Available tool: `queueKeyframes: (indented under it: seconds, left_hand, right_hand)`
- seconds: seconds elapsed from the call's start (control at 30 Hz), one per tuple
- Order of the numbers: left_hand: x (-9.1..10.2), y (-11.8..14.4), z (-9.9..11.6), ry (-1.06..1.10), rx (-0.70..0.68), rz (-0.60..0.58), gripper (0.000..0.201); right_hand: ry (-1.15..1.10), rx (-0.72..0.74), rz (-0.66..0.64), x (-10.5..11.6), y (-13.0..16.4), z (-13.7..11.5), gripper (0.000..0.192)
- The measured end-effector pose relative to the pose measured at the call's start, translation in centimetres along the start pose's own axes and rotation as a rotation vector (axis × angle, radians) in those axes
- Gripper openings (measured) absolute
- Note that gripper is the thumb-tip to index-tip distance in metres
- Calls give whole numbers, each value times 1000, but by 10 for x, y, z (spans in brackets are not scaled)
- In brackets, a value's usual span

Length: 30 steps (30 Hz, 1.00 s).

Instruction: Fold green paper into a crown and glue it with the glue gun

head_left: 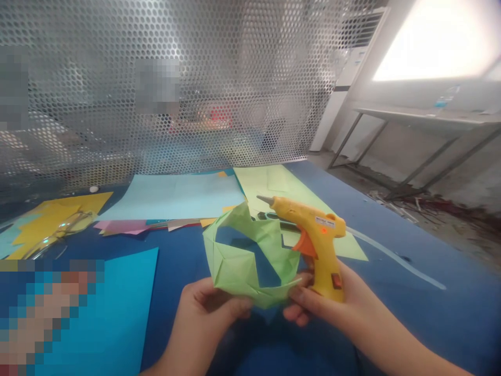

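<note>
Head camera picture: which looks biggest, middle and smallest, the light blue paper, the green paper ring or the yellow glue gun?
1. Light blue paper, though farther away.
2. Green paper ring.
3. Yellow glue gun, a close call with the ring.

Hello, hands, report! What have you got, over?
Left hand pinching folded green paper ring. Right hand gripping yellow plastic glue gun, also touching ring. Nozzle clear of paper. Over.

Paper ring left of glue gun; paper sheets behind, on table.
</note>
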<state>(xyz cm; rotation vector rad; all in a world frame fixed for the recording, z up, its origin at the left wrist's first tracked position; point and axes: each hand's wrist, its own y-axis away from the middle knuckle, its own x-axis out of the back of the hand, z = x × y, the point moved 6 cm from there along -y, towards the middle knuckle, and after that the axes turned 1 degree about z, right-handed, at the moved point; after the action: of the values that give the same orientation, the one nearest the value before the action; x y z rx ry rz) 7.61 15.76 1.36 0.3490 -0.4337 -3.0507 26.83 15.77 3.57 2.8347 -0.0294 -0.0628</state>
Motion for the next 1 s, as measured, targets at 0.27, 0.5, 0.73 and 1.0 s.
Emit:
queueKeyframes:
  seconds: [0.27,0.5,0.73,1.0]
  left_hand:
    - [6,-6,-6,46,-1,-68,16]
    - [6,-11,-6,86,-11,-88,21]
    - [5,-9,-3,135,-18,-57,24]
    - [3,-6,3,172,-17,-65,28]
  right_hand:
    - [58,194,48,7,0,-16,58]
    - [161,378,-44,33,-10,-35,49]
    - [132,348,-9,32,-7,-40,51]
    - [312,372,-29,43,-4,-33,44]
